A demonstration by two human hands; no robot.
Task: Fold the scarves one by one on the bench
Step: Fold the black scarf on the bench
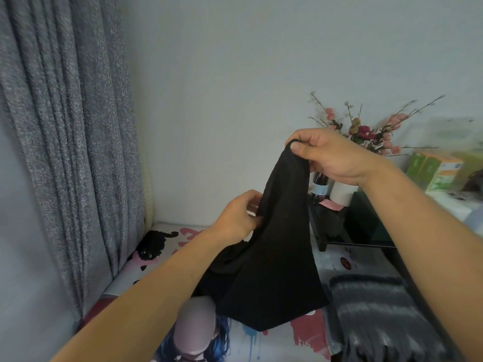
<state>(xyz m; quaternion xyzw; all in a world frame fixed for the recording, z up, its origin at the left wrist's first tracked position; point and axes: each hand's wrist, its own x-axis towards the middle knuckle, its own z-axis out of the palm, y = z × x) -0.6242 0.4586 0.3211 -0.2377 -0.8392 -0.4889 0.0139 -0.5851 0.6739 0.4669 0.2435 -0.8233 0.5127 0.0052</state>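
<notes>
Black scarf between both hands

No lettering could be read. A pale label on a dark bottle below the right hand, print on green-and-orange boxes to its right, and a round dark emblem on the bench cover were all blurred.
</notes>
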